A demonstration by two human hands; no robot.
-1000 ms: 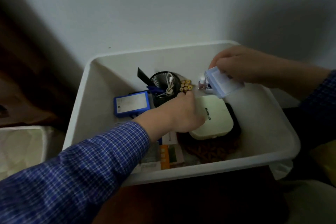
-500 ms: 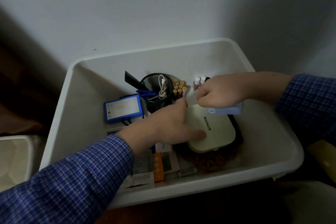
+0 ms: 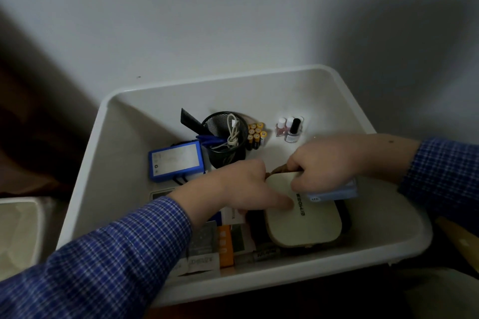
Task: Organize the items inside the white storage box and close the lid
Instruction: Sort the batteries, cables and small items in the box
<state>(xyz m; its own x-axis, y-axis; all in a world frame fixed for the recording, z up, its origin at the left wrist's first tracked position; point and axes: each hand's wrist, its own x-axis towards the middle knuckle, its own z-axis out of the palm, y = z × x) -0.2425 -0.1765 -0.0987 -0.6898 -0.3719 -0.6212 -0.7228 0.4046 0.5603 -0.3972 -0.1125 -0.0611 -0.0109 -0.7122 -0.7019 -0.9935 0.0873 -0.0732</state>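
While the white box (image 3: 124, 137) stands open against the wall, the left hand (image 3: 241, 189) lies inside it with its thumb stretched onto the cream case (image 3: 305, 225), and the right hand (image 3: 324, 166) curls round a pale blue pack (image 3: 337, 193) resting on that case's far edge. At the back stand a mesh cup (image 3: 225, 137) with a cable, a cluster of batteries (image 3: 255, 134), small bottles (image 3: 289, 129) and, to the left, a blue device (image 3: 176, 160); flat packets (image 3: 207, 248) lie near the front wall.
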